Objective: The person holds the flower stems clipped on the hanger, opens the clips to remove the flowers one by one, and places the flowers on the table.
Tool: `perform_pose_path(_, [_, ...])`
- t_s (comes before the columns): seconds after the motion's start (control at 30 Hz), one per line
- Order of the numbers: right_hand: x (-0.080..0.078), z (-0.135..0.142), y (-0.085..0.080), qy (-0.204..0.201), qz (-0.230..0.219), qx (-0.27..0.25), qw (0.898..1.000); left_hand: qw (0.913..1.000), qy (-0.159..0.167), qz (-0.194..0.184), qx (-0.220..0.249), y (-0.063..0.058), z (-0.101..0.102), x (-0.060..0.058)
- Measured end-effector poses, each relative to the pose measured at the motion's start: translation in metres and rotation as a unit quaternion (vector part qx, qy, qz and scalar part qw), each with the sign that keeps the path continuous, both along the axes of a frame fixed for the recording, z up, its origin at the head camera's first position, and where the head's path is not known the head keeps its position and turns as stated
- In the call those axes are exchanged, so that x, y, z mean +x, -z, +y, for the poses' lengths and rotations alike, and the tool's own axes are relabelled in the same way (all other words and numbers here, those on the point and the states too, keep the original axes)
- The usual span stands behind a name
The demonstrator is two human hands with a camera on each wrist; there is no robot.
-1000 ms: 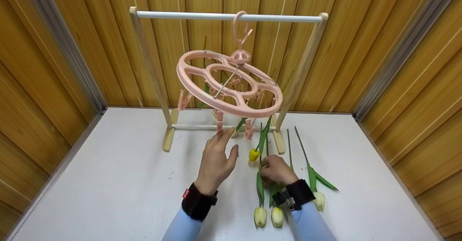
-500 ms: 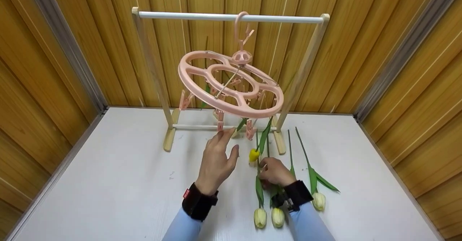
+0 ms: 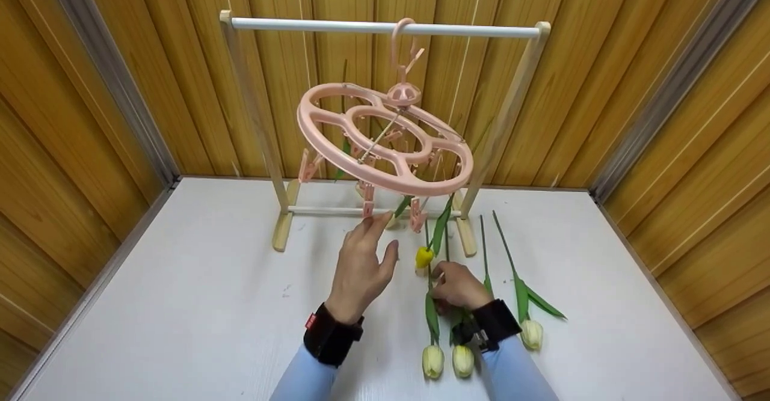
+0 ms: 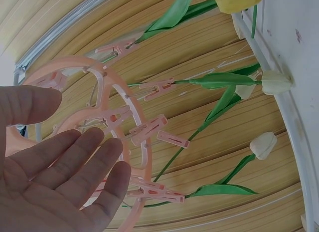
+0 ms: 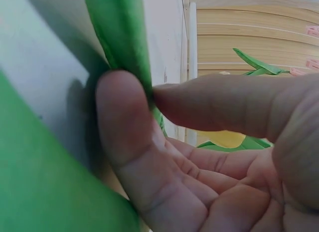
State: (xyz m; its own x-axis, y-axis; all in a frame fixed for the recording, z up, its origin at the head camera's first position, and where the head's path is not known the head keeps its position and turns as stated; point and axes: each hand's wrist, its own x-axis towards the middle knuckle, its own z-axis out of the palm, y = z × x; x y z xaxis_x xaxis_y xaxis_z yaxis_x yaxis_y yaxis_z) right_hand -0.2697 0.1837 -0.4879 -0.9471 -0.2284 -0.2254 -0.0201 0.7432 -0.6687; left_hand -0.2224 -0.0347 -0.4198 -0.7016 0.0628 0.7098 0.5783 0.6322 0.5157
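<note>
My right hand [image 3: 460, 287] pinches a white tulip [image 3: 433, 362] by its green stem and leaf between thumb and forefinger, low over the white table. In the right wrist view, the fingertips meet on the tulip's leaf [image 5: 124, 37]. My left hand [image 3: 361, 269] is raised with extended fingers, just below a pink clip hanger [image 3: 385, 181]; it holds nothing. In the left wrist view, its fingers overlap the hanger's ring. A yellow tulip [image 3: 425, 257] hangs upside down from the hanger, near my right hand. White tulips [image 4: 263, 144] also hang from its clips [image 4: 172, 138].
A wooden stand with a white rail [image 3: 331, 25] carries the hanger by its hook. Beside the right wrist lies another white tulip [image 3: 463, 362], partly under the hand, and farther right one more white tulip [image 3: 532, 335]. Wood-panelled walls [image 3: 692, 208] enclose the table [image 3: 180, 305].
My right hand has shifted slightly toward me with the tulip, whose stem end has come down and a little left. The left hand stays nearly still.
</note>
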Motion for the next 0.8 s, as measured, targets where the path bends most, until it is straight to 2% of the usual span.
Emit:
perform_pose_path(0.17, [0.001,0.002,-0.002,-0.008,0.007,-0.009,1.0,1.0,-0.001,-0.001,-0.002,-0.001,0.0,0.0])
perform_pose_path(0.4, [0.005,0.01,-0.01,-0.053,0.053,-0.026,0.997,0.9999,-0.003,-0.013,-0.004,-0.001,0.001,-0.001])
perform_pose_path(0.53, [0.006,0.014,-0.016,-0.055,0.038,-0.052,0.996,0.9999,-0.003,-0.017,-0.003,-0.001,0.001,-0.001])
perform_pose_path(0.8, [0.008,0.02,-0.024,-0.033,0.014,-0.071,0.997,0.9999,0.001,-0.017,-0.001,-0.001,0.001,0.0])
